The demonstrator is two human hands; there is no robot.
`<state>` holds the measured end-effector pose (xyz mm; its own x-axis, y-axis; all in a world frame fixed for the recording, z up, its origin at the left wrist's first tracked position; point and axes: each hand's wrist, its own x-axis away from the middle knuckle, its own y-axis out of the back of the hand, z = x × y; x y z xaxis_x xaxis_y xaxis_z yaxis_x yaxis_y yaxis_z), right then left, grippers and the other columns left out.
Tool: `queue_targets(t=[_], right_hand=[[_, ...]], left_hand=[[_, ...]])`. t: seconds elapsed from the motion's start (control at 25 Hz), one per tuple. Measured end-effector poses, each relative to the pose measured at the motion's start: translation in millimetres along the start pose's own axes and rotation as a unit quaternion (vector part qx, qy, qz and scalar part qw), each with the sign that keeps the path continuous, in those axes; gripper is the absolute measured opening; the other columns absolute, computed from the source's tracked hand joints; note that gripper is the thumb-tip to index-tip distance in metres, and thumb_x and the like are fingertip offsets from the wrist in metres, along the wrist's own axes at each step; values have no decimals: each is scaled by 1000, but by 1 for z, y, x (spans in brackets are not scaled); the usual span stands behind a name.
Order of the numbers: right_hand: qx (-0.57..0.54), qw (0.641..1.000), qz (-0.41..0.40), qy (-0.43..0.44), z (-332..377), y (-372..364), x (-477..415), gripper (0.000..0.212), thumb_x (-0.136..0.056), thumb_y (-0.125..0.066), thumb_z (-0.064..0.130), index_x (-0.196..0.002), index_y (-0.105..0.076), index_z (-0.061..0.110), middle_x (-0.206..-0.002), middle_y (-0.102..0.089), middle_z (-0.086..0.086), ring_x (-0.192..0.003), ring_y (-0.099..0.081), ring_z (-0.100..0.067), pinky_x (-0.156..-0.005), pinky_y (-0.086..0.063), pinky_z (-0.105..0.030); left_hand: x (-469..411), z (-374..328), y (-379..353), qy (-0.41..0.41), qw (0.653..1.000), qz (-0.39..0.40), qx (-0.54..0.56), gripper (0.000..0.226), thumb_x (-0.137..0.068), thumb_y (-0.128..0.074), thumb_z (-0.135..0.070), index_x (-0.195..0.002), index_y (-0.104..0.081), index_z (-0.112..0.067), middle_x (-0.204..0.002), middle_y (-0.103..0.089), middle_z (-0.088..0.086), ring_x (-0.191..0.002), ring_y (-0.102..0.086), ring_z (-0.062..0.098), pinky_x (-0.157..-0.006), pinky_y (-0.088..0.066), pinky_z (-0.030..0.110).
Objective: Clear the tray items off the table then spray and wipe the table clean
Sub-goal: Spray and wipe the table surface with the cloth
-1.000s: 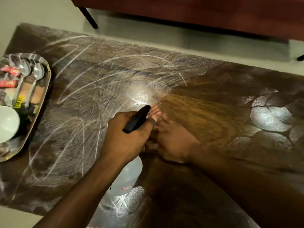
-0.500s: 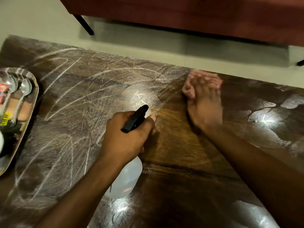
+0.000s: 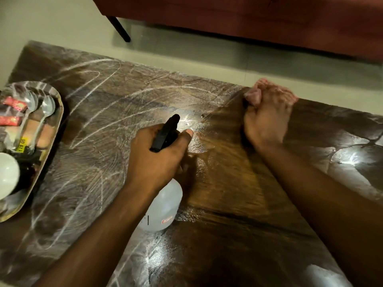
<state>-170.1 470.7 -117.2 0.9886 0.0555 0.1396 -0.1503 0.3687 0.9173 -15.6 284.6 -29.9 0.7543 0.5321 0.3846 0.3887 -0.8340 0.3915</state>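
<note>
Dark wooden table (image 3: 238,204) fills the view, streaked with whitish wipe arcs and wet glare patches. A band through the middle shows plain brown grain. Nearest: clear spray bottle (image 3: 163,206), roughly upright near the table's centre, with a small red-and-white label low on its side. Can't tell whether its base touches the wood. Left hand (image 3: 157,158) grips the bottle's neck from above, fingers curled round it, thumb tip out to the right. Black trigger head (image 3: 165,133) sticks up past the knuckles, pointing away.

Left end of table: metal tray (image 3: 55,129), loaded with two spoons (image 3: 46,108), red sachets (image 3: 14,104), a white cup (image 3: 7,175) at the near end, and darker bits I can't identify.

Further out, right hand (image 3: 267,123) is at the table's far edge, fingers bunched round a pink cloth (image 3: 253,93) held against the wood; both are blurred. Hands are well apart.

Beyond the table: pale floor (image 3: 51,21), then a dark red sofa (image 3: 248,17) on a black angled leg (image 3: 119,27).
</note>
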Motion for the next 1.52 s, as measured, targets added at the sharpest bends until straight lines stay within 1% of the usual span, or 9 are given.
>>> queue_targets(t=[0.12,0.28,0.52,0.68,0.84,1.08,1.2,1.4,1.52], right_hand=[[27,961,124,246,51,-27,46,60,-104,-49,34,-163,-37,27,-171,-37,-7,-160,-29,-31,-132,-18,-54],[120,724,301,609,49,-28,56,64,-98,-42,43,-160,-43,29,-170,-38,-4,-162,-26,-27,-133,-15,-54],[51,987,67,133,37,-16,-4,68,-102,-46,36,-166,-31,20,-173,-32,-12,-159,-28,-37,-133,-16,-52],[51,949,150,271,84,-46,47,64,-105,-41,42,-166,-29,29,-175,-29,-6,-162,-23,-32,-133,-14,-55],[117,725,268,623,87,-53,63,65,-98,-52,38,-161,-40,29,-170,-40,-2,-160,-29,-26,-132,-17,-53],[32,986,81,144,112,-47,-5,68,-97,-39,40,-162,-40,20,-169,-39,-12,-157,-33,-37,-130,-22,-56],[34,973,133,188,152,-63,28,64,-104,-42,40,-165,-33,24,-173,-32,-8,-161,-26,-35,-133,-15,-55],[127,744,269,598,144,-67,53,68,-99,-46,44,-164,-35,27,-173,-32,-1,-162,-24,-24,-133,-12,-49],[126,875,209,418,125,-57,17,69,-98,-31,53,-165,-33,34,-173,-33,0,-160,-29,-29,-131,-22,-55]], left_hand=[[-5,7,9,7,1000,-14,-19,34,-95,-78,-34,-83,-73,-2,-62,-71,16,-37,-61,20,-46,-47,29],[-7,10,27,7,1000,-2,-27,28,-93,-79,-37,-85,-75,-10,-56,-66,14,-40,-61,28,-44,-50,37],[-15,21,60,-5,1000,8,-16,39,-85,-81,-40,-86,-74,-2,-69,-71,25,-45,-65,36,-55,-58,56],[-22,26,73,-1,1000,3,-20,46,-83,-77,-48,-89,-75,-2,-69,-74,21,-42,-62,34,-51,-55,49],[-24,30,80,-2,999,-2,-35,43,-87,-80,-42,-85,-72,0,-58,-62,24,-40,-58,38,-45,-51,46],[-19,38,105,-15,999,19,-27,40,-94,-80,-35,-78,-72,1,-53,-66,17,-38,-66,25,-51,-53,31],[-18,42,114,-11,999,22,-28,35,-95,-80,-32,-70,-73,-9,-47,-65,3,-39,-65,21,-51,-52,28],[-22,43,124,-26,999,17,-26,34,-93,-80,-34,-69,-69,-14,-47,-63,4,-42,-65,24,-47,-52,37],[-18,45,128,-24,999,21,-44,51,-93,-79,-41,-69,-60,0,-54,-60,21,-47,-62,39,-52,-54,48]])
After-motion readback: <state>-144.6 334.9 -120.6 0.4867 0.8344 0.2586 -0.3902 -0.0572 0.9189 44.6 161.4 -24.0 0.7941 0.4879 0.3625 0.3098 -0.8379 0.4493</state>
